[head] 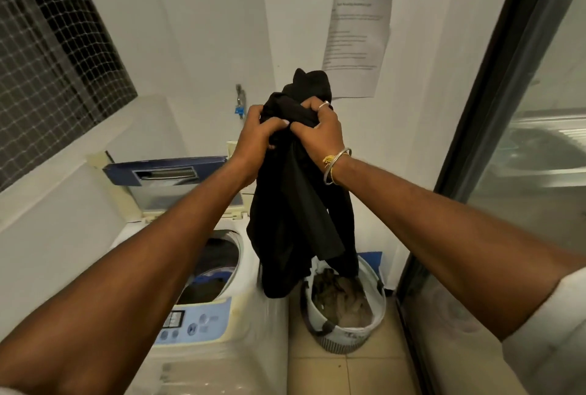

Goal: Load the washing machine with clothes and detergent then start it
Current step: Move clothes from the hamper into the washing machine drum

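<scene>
Both my hands hold a black garment [301, 204] up at chest height, in front of the back wall. My left hand [257, 137] grips its bunched top from the left, and my right hand [320, 131] grips it from the right. The cloth hangs down between the washing machine [231, 315] and the laundry basket [377, 321]. The top-loading machine stands at lower left with its lid [168, 169] raised, and dark clothes lie in the drum [218, 261]. The white basket on the floor holds brownish clothes [342, 296].
A tap [240, 99] juts from the wall behind the machine. A printed notice [358, 39] hangs on the wall. A netted window [54, 55] is at upper left, and a glass door with a dark frame [475, 128] runs along the right. The floor is tiled.
</scene>
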`<state>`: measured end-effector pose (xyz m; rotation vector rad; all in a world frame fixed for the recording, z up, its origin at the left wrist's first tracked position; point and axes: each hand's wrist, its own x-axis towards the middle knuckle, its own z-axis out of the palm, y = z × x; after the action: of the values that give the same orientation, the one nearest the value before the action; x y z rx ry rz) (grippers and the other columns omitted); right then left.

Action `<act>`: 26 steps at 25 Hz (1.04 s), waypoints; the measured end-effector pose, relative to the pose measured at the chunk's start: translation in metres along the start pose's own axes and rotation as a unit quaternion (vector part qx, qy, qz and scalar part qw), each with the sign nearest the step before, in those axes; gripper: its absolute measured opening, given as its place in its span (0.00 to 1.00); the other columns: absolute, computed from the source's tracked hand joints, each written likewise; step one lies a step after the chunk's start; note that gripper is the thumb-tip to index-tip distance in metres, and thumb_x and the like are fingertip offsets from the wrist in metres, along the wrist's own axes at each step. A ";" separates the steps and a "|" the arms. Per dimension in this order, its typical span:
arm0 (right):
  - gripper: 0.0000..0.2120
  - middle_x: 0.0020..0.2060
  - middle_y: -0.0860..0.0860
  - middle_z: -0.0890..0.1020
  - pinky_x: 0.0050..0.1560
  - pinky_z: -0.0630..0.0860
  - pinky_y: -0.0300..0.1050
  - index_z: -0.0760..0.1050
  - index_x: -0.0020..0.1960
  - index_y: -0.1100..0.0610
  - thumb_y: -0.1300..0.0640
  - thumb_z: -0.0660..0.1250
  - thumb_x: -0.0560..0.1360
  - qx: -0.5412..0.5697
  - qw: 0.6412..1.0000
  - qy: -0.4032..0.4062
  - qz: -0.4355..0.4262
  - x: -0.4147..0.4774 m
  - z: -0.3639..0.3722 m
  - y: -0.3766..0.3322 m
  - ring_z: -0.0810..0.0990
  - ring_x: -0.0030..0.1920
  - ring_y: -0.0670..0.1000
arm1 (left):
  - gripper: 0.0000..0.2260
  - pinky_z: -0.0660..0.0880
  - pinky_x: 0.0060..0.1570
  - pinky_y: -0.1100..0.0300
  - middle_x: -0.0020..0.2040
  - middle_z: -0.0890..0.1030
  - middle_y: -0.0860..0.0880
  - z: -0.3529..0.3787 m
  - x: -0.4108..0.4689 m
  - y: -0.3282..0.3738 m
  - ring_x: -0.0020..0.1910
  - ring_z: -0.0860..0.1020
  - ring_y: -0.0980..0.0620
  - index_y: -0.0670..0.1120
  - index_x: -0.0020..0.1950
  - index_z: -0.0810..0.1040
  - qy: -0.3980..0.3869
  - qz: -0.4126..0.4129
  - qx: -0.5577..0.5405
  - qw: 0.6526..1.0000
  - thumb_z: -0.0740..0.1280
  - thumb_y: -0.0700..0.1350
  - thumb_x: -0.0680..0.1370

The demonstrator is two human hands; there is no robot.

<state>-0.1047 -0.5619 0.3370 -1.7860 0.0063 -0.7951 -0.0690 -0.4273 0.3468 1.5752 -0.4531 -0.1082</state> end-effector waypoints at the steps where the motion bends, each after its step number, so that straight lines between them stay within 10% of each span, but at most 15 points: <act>1: 0.06 0.37 0.51 0.80 0.46 0.81 0.44 0.75 0.43 0.53 0.62 0.67 0.69 0.032 0.999 -0.024 0.017 0.000 0.014 -0.008 0.80 0.40 0.49 | 0.25 0.79 0.55 0.55 0.61 0.78 0.49 -0.012 -0.005 0.005 0.59 0.79 0.50 0.50 0.67 0.67 -0.022 0.012 0.007 1.000 0.71 0.55 0.74; 3: 0.05 0.35 0.54 0.80 0.47 0.82 0.53 0.75 0.40 0.54 0.62 0.65 0.67 0.112 0.990 -0.062 0.059 -0.001 0.039 -0.024 0.81 0.40 0.54 | 0.35 0.78 0.60 0.56 0.66 0.75 0.52 -0.039 -0.014 0.008 0.64 0.76 0.53 0.54 0.72 0.63 -0.031 0.041 0.037 0.998 0.76 0.58 0.70; 8: 0.08 0.38 0.51 0.78 0.38 0.76 0.37 0.76 0.47 0.60 0.64 0.58 0.74 0.246 0.952 -0.150 0.104 -0.011 0.096 -0.063 0.78 0.38 0.45 | 0.43 0.78 0.55 0.65 0.61 0.75 0.57 -0.105 -0.030 0.002 0.60 0.77 0.61 0.53 0.71 0.63 0.005 0.059 0.108 0.992 0.83 0.48 0.62; 12: 0.08 0.35 0.52 0.73 0.35 0.79 0.49 0.71 0.52 0.56 0.59 0.61 0.73 0.172 0.956 -0.205 0.122 -0.011 0.134 -0.071 0.73 0.28 0.45 | 0.34 0.80 0.51 0.63 0.56 0.79 0.54 -0.158 -0.036 -0.010 0.52 0.81 0.62 0.48 0.66 0.69 0.089 0.042 0.070 0.993 0.82 0.42 0.65; 15: 0.08 0.36 0.53 0.79 0.41 0.81 0.53 0.71 0.52 0.53 0.51 0.66 0.76 -0.010 0.994 -0.094 -0.055 -0.020 0.162 -0.062 0.79 0.34 0.50 | 0.28 0.81 0.50 0.59 0.52 0.81 0.51 -0.199 -0.032 -0.021 0.48 0.82 0.60 0.44 0.62 0.72 0.127 0.040 0.064 0.989 0.80 0.39 0.67; 18: 0.22 0.44 0.48 0.79 0.44 0.79 0.46 0.70 0.57 0.50 0.38 0.69 0.72 -0.082 0.994 0.014 -0.073 -0.041 0.171 -0.025 0.79 0.43 0.47 | 0.26 0.81 0.52 0.58 0.54 0.82 0.49 -0.238 -0.026 -0.026 0.51 0.82 0.55 0.44 0.61 0.73 0.158 0.045 0.064 0.984 0.80 0.41 0.67; 22: 0.57 0.74 0.53 0.61 0.71 0.66 0.55 0.50 0.77 0.49 0.23 0.69 0.59 -0.228 0.950 -0.193 0.092 -0.096 0.185 0.081 0.63 0.73 0.55 | 0.26 0.81 0.53 0.58 0.55 0.82 0.47 -0.295 -0.018 -0.030 0.52 0.82 0.53 0.43 0.62 0.73 0.177 0.052 0.039 0.982 0.79 0.39 0.68; 26: 0.75 0.78 0.50 0.39 0.76 0.56 0.59 0.26 0.73 0.38 0.25 0.76 0.46 -0.281 0.870 -0.328 0.238 -0.149 0.241 0.127 0.44 0.79 0.56 | 0.26 0.81 0.53 0.58 0.54 0.82 0.49 -0.343 -0.012 -0.037 0.52 0.83 0.55 0.42 0.62 0.72 0.190 0.048 0.031 0.980 0.79 0.37 0.68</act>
<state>-0.0485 -0.3494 0.1183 -2.3942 0.2422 0.2294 0.0461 -0.1022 0.3315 1.5875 -0.2333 0.2804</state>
